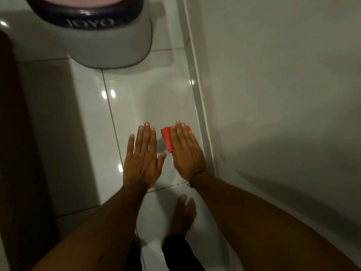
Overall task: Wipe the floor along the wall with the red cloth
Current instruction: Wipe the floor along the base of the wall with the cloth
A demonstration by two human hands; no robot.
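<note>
The red cloth (167,138) lies on the glossy white tiled floor (152,98), close to the skirting of the white wall (273,94) on the right. My right hand (186,151) presses flat on the cloth, fingers straight, covering most of it; only its left edge and far corner show. Just left of it, my left hand (141,158) rests palm down on the bare tile with fingers spread and holds nothing.
A white toilet base (109,47) with a dark seat rim stands on the floor at the top left. A dark upright surface (17,133) runs along the left edge. My bare foot (183,214) stands on the tile below my hands.
</note>
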